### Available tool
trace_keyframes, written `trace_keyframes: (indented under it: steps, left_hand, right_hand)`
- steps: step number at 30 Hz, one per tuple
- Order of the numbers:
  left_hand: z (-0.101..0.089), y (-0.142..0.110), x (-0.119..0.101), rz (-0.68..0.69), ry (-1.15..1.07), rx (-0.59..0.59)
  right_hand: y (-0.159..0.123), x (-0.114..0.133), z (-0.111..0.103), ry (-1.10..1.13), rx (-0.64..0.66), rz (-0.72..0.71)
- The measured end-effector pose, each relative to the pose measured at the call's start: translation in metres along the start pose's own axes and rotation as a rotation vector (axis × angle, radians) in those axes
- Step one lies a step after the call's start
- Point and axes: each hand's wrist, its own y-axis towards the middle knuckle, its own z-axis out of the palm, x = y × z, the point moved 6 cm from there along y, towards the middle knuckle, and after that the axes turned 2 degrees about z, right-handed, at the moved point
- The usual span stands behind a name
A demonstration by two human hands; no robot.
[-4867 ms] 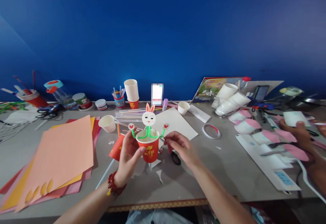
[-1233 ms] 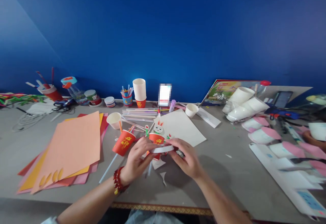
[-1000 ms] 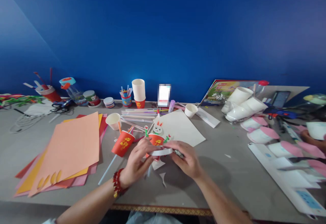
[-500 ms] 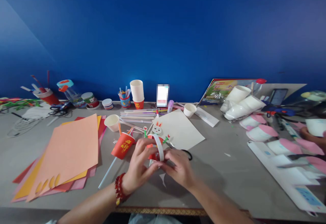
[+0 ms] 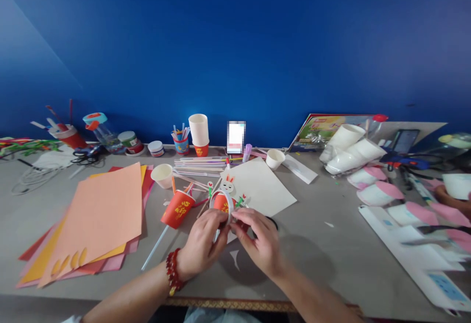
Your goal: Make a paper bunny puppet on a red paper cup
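A narrow white ring, which looks like a roll of tape (image 5: 230, 205), stands on edge between my hands. My left hand (image 5: 204, 237) grips its lower left part, with a red bead bracelet at the wrist. Pinched at the ring's right edge, the fingers of my right hand (image 5: 259, 239) are closed; I cannot make out what is between the fingertips. Through the ring shows a red paper cup (image 5: 221, 202) with a rabbit face (image 5: 227, 184) and small heart-topped green stems. Scissors lie behind my right hand, mostly hidden.
Another red cup (image 5: 178, 209) with a straw lies tilted to the left. Coloured paper sheets (image 5: 106, 205) are stacked at far left. White paper (image 5: 263, 181) and a bundle of sticks (image 5: 200, 166) lie behind. Bagged cups (image 5: 353, 154) and a white power strip (image 5: 408, 259) are at right.
The ring has turned so its opening faces me more. My left fingers have moved down its side, and my right fingertips have shifted up slightly along its right edge.
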Motion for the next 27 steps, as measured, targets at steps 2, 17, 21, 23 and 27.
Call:
trace_keyframes:
  steps: [2,17,21,23,27]
  left_hand:
    - [0.0004,0.0013,-0.0025,0.019,0.031,0.000]
    - [0.0023,0.0017,0.0018,0.025,0.056,0.002]
    - [0.0022,0.0028,0.0013,0.024,0.059,0.003]
    - [0.0012,0.0025,0.0017,0.023,0.060,-0.010]
    - [-0.0008,0.0019,0.0028,0.018,0.060,-0.021]
  right_hand:
    - [-0.0003,-0.0008,0.0003,-0.013,-0.024,0.011]
    - [0.0036,-0.0093,-0.0004,0.100,-0.050,0.111]
    - [0.0039,-0.0076,0.0009,0.091,-0.029,0.094]
    - [0.0044,-0.0065,0.0005,0.105,-0.027,0.085]
    - [0.0049,-0.0061,0.0006,0.143,-0.009,0.084]
